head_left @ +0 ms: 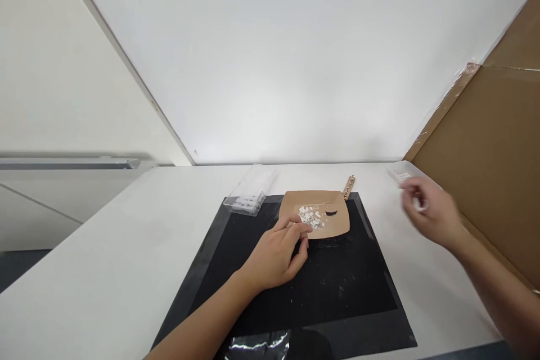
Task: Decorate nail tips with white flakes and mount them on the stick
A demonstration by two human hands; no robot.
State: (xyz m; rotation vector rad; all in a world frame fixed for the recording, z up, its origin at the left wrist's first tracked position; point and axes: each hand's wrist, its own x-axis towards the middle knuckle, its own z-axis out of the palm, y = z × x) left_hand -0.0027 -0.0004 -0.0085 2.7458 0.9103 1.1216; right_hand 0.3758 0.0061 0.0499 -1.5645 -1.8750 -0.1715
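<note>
1. At the far left of the mat (337, 287) lies a clear box (250, 197). Its near end shows white contents and the rest looks bare. From that you could judge it only partly filled, though the view is too small to be sure.
2. Your left hand (274, 256) rests on the mat with its fingers curled. Thumb and forefinger meet at the near-left edge of the brown sheet (304, 199). You cannot tell whether a piece is pinched between them.
3. The white pieces (311, 217) lie in one loose heap in the middle of the sheet, just past your left fingertips. Most of them look unsorted, so the bulk of the picking seems yet to be done.
4. A small black item (331, 213) lies on the sheet just right of the heap, apart from it and untouched.
5. A short strip (348, 187) lies beside the sheet's far-right corner, with neither hand near it.
6. A second clear box (403, 171) sits on the table (105, 247) off the mat's right side. What it holds is not readable.
7. Your right hand (430, 211) is blurred, with fingers bent, just beside and partly over that box, well apart from the heap. Whether it grips anything cannot be told.
8. Cardboard (485, 169) stands along the right edge.
</note>
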